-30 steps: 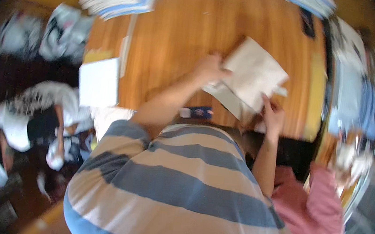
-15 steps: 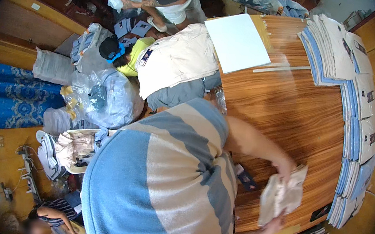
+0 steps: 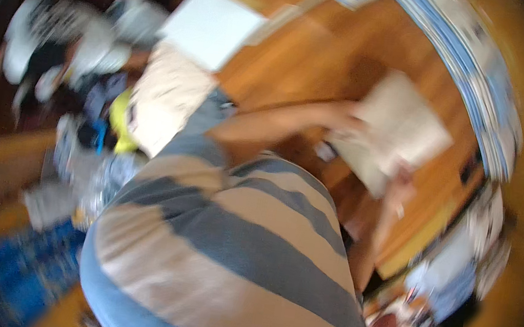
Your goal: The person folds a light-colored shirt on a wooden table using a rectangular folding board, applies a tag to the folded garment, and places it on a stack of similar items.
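A cream folded garment [image 3: 407, 120] is opened out into a flat panel over the brown wooden table [image 3: 288, 68]. My left hand [image 3: 342, 118] grips its left side. At its near corner my right hand [image 3: 400, 176] has the edge between thumb and fingers. Both hands are somewhat smeared by motion. Beside the garment's near left edge lies a small dark tag with a pale patch [image 3: 325, 151], partly hidden by the cloth.
Stacks of folded white and blue garments [image 3: 467, 65] line the table's far right edge. A white board [image 3: 213, 28] lies at the far left corner, with a cream cloth pile [image 3: 171, 95] beside it. Someone in yellow [image 3: 120, 122] is near that pile. More garments [image 3: 447, 267] sit at the right.
The garment has gone from a small bundle to a wider flat panel, with both hands still at it. The whole view has turned and blurred as my head moved.
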Available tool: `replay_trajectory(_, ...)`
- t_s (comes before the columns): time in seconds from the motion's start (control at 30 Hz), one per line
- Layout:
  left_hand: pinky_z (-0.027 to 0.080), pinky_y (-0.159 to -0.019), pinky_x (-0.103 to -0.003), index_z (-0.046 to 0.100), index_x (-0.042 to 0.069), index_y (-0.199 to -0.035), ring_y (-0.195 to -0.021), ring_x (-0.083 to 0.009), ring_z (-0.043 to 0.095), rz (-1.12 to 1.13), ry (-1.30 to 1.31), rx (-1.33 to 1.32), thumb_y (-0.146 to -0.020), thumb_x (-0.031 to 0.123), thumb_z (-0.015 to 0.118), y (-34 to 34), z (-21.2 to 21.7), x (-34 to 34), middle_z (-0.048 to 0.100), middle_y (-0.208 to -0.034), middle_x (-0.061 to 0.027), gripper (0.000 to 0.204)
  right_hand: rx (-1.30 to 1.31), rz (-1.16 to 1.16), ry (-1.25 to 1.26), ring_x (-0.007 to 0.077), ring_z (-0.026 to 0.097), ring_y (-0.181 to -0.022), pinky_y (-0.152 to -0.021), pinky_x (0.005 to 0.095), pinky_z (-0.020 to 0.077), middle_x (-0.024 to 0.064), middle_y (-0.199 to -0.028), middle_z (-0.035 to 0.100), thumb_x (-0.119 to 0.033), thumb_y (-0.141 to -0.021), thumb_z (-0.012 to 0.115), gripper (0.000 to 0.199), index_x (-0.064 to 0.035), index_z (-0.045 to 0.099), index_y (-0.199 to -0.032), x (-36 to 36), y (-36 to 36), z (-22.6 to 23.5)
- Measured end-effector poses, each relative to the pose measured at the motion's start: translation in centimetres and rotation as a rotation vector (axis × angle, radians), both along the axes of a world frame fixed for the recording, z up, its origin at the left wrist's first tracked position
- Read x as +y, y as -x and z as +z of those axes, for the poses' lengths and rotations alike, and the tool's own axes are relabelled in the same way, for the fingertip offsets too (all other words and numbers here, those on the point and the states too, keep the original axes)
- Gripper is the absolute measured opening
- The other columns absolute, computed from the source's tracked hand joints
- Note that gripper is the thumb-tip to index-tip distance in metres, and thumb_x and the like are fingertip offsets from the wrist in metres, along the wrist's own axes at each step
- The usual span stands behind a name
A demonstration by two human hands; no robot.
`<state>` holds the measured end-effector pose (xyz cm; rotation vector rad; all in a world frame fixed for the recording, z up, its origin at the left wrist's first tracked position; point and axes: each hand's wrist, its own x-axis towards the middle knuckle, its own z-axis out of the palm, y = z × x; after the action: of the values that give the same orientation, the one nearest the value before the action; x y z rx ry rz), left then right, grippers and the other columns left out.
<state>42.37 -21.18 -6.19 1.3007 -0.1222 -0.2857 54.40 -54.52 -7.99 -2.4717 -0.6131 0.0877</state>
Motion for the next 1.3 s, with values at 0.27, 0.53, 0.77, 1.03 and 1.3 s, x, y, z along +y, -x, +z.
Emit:
replay_trajectory(0.27,0.056,-0.072,-0.048,0.065,0.007,-0.103,-0.075,-0.0347,0.069,0.534,-1.326,-0.144,-0.092,0.036,0.08,7.9,4.3,-1.7,0.071,-0.083,-0.0144,0.035,0.125,-0.214,-0.176,0.025,0.071,-0.081,-0.073,0.0383,0.0554,0.0189,-0.09,0.074,-0.028,-0.097,0.078,0.034,0.0042,0.071,-0.107,2.8,11.2,4.3)
replay_trajectory(0.53,0.055,-0.065,-0.036,0.069,0.002,-0.091,-0.071,-0.018,0.068,0.118,-0.78,0.334,-0.098,0.03,0.078,10.6,2.7,-0.1,0.07,-0.078,-0.0098,0.03,0.262,-0.085,-0.243,0.0284,0.07,-0.082,-0.075,0.0379,0.0547,0.0174,-0.089,0.071,-0.02,-0.097,0.078,0.023,0.0027,0.075,-0.098,0.5,12.9,4.9)
replay_trajectory(0.77,0.054,-0.064,-0.027,0.071,0.001,-0.09,-0.069,-0.0105,0.066,0.239,-0.503,0.347,-0.097,0.021,0.08,10.8,2.7,-0.9,0.071,-0.077,-0.0043,0.023,0.413,-0.235,-0.387,0.019,0.06,-0.072,-0.065,0.0335,0.0484,0.0096,-0.079,0.062,-0.019,-0.09,0.086,0.027,0.0035,0.071,-0.088,0.8,15.3,3.8)
replay_trajectory(1.03,0.049,-0.048,-0.026,0.071,0.002,-0.093,-0.055,-0.0096,0.062,0.266,-0.364,0.536,-0.098,0.016,0.079,10.9,2.6,-0.3,0.069,-0.072,-0.0026,0.017,0.706,-0.275,-0.331,0.0189,0.061,-0.073,-0.066,0.0325,0.0495,0.009,-0.083,0.064,-0.02,-0.092,0.084,0.024,0.0013,0.073,-0.094,-0.7,15.5,4.1)
replay_trajectory(1.3,0.046,-0.047,-0.027,0.076,0.001,-0.094,-0.053,-0.0088,0.059,-0.052,-0.462,0.472,-0.1,0.021,0.077,9.9,2.8,0.3,0.07,-0.071,-0.0018,0.02,0.288,-0.03,-0.197,0.028,0.066,-0.076,-0.068,0.0376,0.0534,0.0131,-0.087,0.065,-0.019,-0.091,0.083,0.021,-0.0002,0.074,-0.093,-0.8,15.9,3.7)
